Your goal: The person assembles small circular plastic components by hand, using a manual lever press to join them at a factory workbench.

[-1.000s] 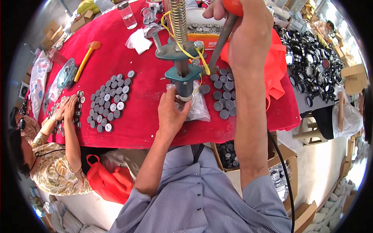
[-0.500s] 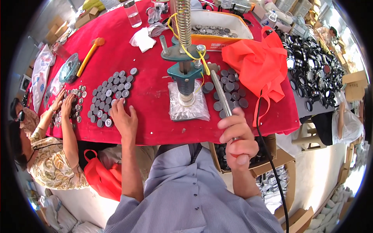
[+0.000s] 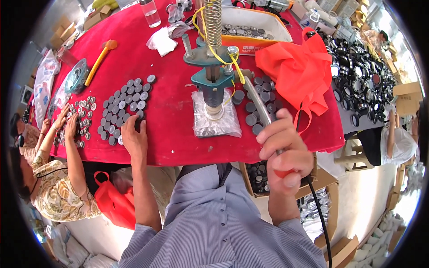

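Observation:
My right hand is closed round the metal lever of a green hand press, and a bit of red grip shows at its palm. Below the press ram lies a plastic-wrapped pad. To the left, my left hand rests at the near right edge of a group of dark grey round caps. Its finger and thumb are bent and apart, beside one cap; I see nothing lifted. More grey caps lie right of the press, partly behind the lever.
A co-worker's hands are among small metal discs at the left. An orange-handled hammer and a blue basket lie beyond. A red bag, an open box and a black cable are on the right.
My right hand has moved slightly right and nearer with the lever. My left hand has shifted a little left, its fingers more bent at the caps.

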`<state>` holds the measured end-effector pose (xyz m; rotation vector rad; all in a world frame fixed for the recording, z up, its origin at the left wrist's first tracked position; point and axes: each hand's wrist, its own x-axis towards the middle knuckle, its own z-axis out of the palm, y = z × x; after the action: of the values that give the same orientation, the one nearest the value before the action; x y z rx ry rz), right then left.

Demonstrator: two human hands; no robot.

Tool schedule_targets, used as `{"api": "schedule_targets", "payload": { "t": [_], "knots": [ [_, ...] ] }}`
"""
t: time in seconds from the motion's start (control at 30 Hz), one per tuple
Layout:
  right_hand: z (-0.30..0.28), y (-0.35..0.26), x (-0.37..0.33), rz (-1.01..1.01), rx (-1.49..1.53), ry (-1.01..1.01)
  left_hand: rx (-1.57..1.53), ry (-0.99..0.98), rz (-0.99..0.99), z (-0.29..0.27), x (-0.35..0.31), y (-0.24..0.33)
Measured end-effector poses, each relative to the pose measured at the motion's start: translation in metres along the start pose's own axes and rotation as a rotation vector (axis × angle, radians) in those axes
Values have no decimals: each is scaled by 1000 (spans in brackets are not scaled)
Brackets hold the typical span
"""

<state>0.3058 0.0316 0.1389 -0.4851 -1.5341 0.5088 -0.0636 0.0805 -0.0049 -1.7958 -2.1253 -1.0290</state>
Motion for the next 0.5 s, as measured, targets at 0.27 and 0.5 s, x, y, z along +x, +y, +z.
{"api": "schedule_targets", "payload": {
  "t": [0.27,0.5],
  "knots": [
    [16,28,123,-46,163,55,-54,-17,-111,6,6,20],
    [37,65,195,192,257,204,-322,-150,-170,2,5,91]
  ]
}}
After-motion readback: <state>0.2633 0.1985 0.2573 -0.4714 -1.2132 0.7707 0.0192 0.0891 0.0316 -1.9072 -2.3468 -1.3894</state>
